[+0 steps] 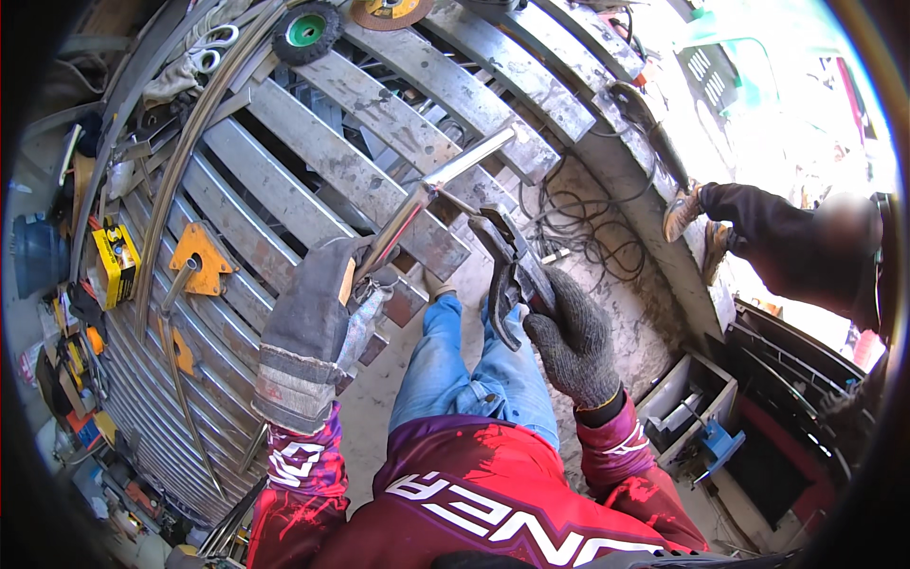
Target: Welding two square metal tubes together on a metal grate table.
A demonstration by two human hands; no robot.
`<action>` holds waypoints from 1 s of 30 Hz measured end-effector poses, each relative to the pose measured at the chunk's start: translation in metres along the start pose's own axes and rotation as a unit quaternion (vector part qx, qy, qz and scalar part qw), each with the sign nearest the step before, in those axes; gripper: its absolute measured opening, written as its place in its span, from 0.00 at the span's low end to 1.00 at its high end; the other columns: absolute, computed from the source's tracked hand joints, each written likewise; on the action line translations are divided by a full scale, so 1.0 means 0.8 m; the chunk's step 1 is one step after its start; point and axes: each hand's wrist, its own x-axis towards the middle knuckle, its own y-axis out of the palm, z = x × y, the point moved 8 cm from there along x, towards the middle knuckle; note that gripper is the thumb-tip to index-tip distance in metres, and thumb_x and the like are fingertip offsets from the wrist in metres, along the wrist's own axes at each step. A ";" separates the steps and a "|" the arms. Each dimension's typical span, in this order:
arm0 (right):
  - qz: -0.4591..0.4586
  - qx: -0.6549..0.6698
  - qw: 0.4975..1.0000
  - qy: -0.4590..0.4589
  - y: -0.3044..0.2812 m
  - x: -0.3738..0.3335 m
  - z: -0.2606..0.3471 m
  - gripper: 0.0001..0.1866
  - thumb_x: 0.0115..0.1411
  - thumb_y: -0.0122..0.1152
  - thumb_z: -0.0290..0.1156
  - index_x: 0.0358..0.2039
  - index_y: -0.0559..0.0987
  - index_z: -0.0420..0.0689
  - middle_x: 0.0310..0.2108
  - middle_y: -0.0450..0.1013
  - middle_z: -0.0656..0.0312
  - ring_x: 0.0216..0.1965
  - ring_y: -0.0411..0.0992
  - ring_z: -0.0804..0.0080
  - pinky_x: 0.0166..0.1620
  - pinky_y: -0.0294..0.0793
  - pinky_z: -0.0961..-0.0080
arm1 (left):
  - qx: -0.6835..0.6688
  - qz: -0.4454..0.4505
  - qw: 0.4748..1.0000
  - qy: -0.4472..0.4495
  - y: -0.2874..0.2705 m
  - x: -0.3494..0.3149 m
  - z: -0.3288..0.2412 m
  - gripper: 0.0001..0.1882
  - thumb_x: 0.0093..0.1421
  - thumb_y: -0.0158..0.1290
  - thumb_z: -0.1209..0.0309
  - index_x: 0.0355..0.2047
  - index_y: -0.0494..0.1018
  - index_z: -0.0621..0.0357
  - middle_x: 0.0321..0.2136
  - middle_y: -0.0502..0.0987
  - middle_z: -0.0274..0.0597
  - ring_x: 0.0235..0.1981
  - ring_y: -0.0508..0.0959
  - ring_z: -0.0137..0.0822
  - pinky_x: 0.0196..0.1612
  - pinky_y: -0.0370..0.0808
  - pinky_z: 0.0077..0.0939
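My left hand [309, 308], in a thick grey work glove, is closed around the lower end of a metal tube [400, 224]. Another shiny tube [476, 156] meets it at an angle and slants up over the slats. In my right hand [574, 339], in a dark knit glove, is a black welding electrode holder [517, 261]. A short thin rod [455, 199] runs from its jaws to the joint of the tubes; whether it touches cannot be made out. The glove's fingers on the holder's far side are hidden.
A slatted metal workbench [365, 180] carries orange welding magnets [197, 261], a yellow box [116, 264], a wire wheel [306, 31] and a cutting disc [391, 9]. Black cable [597, 223] coils on the floor. Another person's dark-trousered leg [768, 228] is at right, near an open box [687, 403].
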 end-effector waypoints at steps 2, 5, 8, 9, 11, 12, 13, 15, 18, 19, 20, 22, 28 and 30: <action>-0.004 -0.002 1.000 0.001 0.001 0.000 -0.003 0.29 0.58 0.69 0.33 0.60 0.75 0.42 0.42 0.80 0.47 0.42 0.81 0.51 0.46 0.78 0.63 | 0.004 -0.003 1.000 0.008 0.000 0.000 -0.004 0.16 0.61 0.62 0.70 0.49 0.75 0.58 0.40 0.76 0.47 0.41 0.78 0.47 0.45 0.76 0.37; -0.006 -0.004 1.000 0.003 0.002 -0.002 -0.005 0.29 0.58 0.70 0.33 0.59 0.75 0.42 0.41 0.80 0.48 0.41 0.81 0.50 0.45 0.78 0.63 | 0.025 -0.014 0.999 -0.033 -0.001 -0.002 -0.003 0.17 0.61 0.63 0.69 0.49 0.75 0.59 0.40 0.77 0.47 0.41 0.79 0.47 0.44 0.77 0.37; -0.002 -0.001 1.000 0.008 0.001 -0.002 -0.002 0.29 0.57 0.70 0.33 0.59 0.75 0.42 0.40 0.80 0.48 0.41 0.81 0.50 0.44 0.78 0.63 | 0.001 -0.017 1.000 -0.024 -0.001 -0.004 -0.003 0.18 0.60 0.64 0.68 0.48 0.75 0.59 0.41 0.77 0.48 0.41 0.79 0.47 0.44 0.77 0.37; 0.000 0.002 1.000 0.013 0.001 -0.002 -0.002 0.29 0.57 0.70 0.33 0.59 0.75 0.42 0.40 0.80 0.48 0.41 0.81 0.50 0.44 0.78 0.63 | 0.005 -0.014 1.000 -0.024 -0.001 -0.004 -0.003 0.18 0.60 0.64 0.68 0.48 0.75 0.59 0.41 0.77 0.47 0.42 0.79 0.47 0.45 0.77 0.36; 0.006 0.015 1.000 0.026 0.002 -0.005 -0.008 0.29 0.57 0.70 0.33 0.59 0.75 0.41 0.41 0.80 0.47 0.41 0.81 0.50 0.44 0.78 0.63 | 0.010 -0.011 1.000 -0.025 0.000 -0.006 -0.003 0.18 0.60 0.64 0.68 0.48 0.75 0.58 0.41 0.77 0.47 0.42 0.79 0.47 0.45 0.77 0.36; 0.011 0.029 0.999 0.039 0.003 -0.006 -0.012 0.28 0.57 0.70 0.33 0.59 0.75 0.41 0.41 0.80 0.46 0.41 0.81 0.50 0.44 0.78 0.63 | 0.018 -0.015 1.000 -0.017 -0.001 -0.005 -0.006 0.18 0.60 0.64 0.68 0.49 0.75 0.59 0.41 0.77 0.47 0.42 0.79 0.47 0.45 0.77 0.36; 0.011 0.029 0.999 0.039 0.003 -0.005 -0.012 0.28 0.57 0.70 0.33 0.59 0.75 0.41 0.41 0.80 0.46 0.41 0.81 0.50 0.44 0.78 0.63 | 0.027 -0.019 0.999 -0.010 -0.002 -0.005 -0.008 0.18 0.60 0.64 0.69 0.49 0.75 0.59 0.41 0.76 0.48 0.42 0.79 0.46 0.45 0.77 0.36; -0.018 -0.006 0.999 -0.028 -0.002 -0.002 0.002 0.28 0.59 0.69 0.34 0.58 0.75 0.38 0.42 0.80 0.47 0.41 0.81 0.55 0.44 0.78 0.64 | 0.027 -0.012 1.000 0.003 -0.002 -0.002 -0.008 0.18 0.61 0.63 0.68 0.49 0.75 0.59 0.41 0.76 0.49 0.42 0.79 0.46 0.45 0.77 0.36; 0.066 0.246 0.949 0.186 0.017 -0.014 -0.044 0.27 0.62 0.67 0.37 0.58 0.74 0.37 0.40 0.80 0.52 0.37 0.80 0.64 0.39 0.78 0.70 | 0.025 0.005 1.000 0.002 0.001 0.003 -0.006 0.18 0.62 0.62 0.67 0.50 0.74 0.59 0.41 0.76 0.49 0.42 0.79 0.45 0.45 0.77 0.35; 0.053 0.400 0.886 0.229 0.024 -0.024 -0.036 0.27 0.66 0.64 0.40 0.59 0.74 0.36 0.38 0.79 0.57 0.33 0.77 0.72 0.34 0.76 0.76 | 0.023 0.014 1.000 -0.011 0.002 0.002 -0.004 0.18 0.63 0.61 0.66 0.51 0.73 0.59 0.41 0.76 0.49 0.41 0.79 0.44 0.45 0.77 0.34; 0.150 0.531 0.797 0.245 0.042 -0.020 -0.036 0.26 0.67 0.62 0.40 0.60 0.73 0.38 0.38 0.78 0.58 0.31 0.76 0.75 0.30 0.72 0.82 | 0.020 0.023 0.999 -0.025 0.004 0.001 -0.002 0.18 0.64 0.60 0.66 0.51 0.73 0.59 0.41 0.76 0.49 0.41 0.79 0.43 0.44 0.77 0.34; 0.076 0.394 0.881 0.250 0.025 -0.022 -0.035 0.27 0.64 0.66 0.36 0.60 0.73 0.36 0.41 0.79 0.54 0.36 0.79 0.68 0.36 0.77 0.76 | 0.006 0.000 1.000 -0.013 0.002 -0.002 -0.004 0.20 0.61 0.62 0.69 0.52 0.72 0.59 0.43 0.76 0.49 0.43 0.79 0.46 0.47 0.77 0.35; -0.033 0.097 0.992 0.076 0.009 -0.025 -0.035 0.29 0.59 0.70 0.28 0.59 0.73 0.33 0.44 0.79 0.45 0.46 0.80 0.55 0.52 0.77 0.63 | 0.022 -0.001 0.999 0.024 0.001 -0.003 -0.010 0.23 0.58 0.64 0.73 0.52 0.72 0.59 0.45 0.76 0.48 0.45 0.79 0.48 0.48 0.76 0.35; -0.037 0.118 0.991 0.049 0.005 -0.021 -0.020 0.29 0.59 0.69 0.28 0.59 0.73 0.36 0.44 0.79 0.46 0.45 0.81 0.55 0.50 0.77 0.65 | 0.023 -0.004 0.999 0.022 -0.002 -0.004 -0.012 0.23 0.58 0.64 0.73 0.53 0.72 0.59 0.45 0.76 0.49 0.45 0.79 0.48 0.48 0.76 0.36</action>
